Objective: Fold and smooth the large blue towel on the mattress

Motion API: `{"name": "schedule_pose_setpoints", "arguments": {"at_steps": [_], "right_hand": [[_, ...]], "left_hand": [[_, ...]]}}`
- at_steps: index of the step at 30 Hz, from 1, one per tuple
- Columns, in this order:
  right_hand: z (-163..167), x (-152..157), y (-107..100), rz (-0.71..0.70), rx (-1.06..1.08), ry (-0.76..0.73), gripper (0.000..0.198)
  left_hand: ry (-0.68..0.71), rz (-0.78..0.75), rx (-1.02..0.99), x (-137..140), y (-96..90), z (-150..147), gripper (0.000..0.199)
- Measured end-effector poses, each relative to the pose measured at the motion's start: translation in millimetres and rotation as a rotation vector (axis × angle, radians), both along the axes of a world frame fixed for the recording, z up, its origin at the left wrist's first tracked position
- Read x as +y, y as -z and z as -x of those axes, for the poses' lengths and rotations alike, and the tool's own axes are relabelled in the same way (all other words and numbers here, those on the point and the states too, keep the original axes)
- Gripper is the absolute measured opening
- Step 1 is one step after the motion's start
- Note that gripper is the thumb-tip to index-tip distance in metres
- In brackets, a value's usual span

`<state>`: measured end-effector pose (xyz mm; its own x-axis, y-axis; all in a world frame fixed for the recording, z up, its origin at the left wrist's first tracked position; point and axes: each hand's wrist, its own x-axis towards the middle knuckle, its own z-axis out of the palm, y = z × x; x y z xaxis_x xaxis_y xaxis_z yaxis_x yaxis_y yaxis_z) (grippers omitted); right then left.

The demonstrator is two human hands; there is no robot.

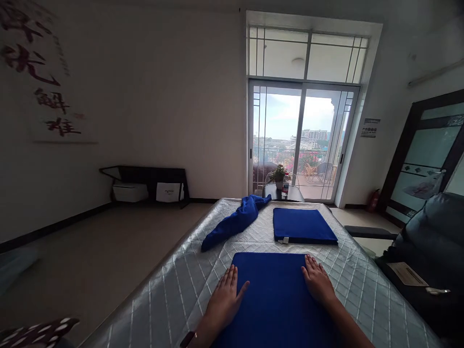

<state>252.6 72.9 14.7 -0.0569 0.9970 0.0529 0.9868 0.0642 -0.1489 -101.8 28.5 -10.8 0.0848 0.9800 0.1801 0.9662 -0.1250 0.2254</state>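
A smooth blue cloth (271, 299) lies flat in front of me, its near end cut off by the bottom of the view. My left hand (226, 292) rests flat along its left edge, thumb spread onto the fabric. At the far right corner, my right hand (318, 278) lies flat with fingers stretched out. Neither hand grips anything. Beyond it sits a neatly folded blue cloth (303, 226) with a small white tag at its near edge. To its left is a crumpled, twisted blue cloth (235, 222).
The table wears a quilted silver cover (174, 285). Behind it, a small dark table (294, 195) holds a potted plant (279, 175) and a bottle (285, 185). A black armchair (431, 241) stands at right. Against the left wall is a low black shelf (154, 174) with white boxes.
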Motion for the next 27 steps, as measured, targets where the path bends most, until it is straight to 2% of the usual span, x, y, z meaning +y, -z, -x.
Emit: {"name": "schedule_pose_setpoints", "arguments": {"at_steps": [4,13,16,19,23,27], "right_hand": [[1,-1,-3,0.034,-0.010,0.010,0.068],[4,-2,-5,0.024,0.049,0.029,0.067],[4,-3,-6,0.023,0.097,0.035,0.067],[4,-4,-7,0.012,0.130,0.033,0.067],[2,-5,-7,0.008,0.132,0.030,0.066],[-2,-7,-4,0.000,0.072,-0.031,0.064]], "left_hand": [[-0.004,0.005,-0.029,0,0.8,1,0.089],[-0.036,0.049,0.049,0,-11.8,-1,0.091],[-0.054,0.009,0.085,2,-17.4,-16,0.088],[0.100,0.000,0.096,0,-29.4,-58,0.081],[0.402,0.048,0.033,3,-47.9,-148,0.080],[0.511,-0.002,-0.073,27,-48.8,-222,0.071]]}}
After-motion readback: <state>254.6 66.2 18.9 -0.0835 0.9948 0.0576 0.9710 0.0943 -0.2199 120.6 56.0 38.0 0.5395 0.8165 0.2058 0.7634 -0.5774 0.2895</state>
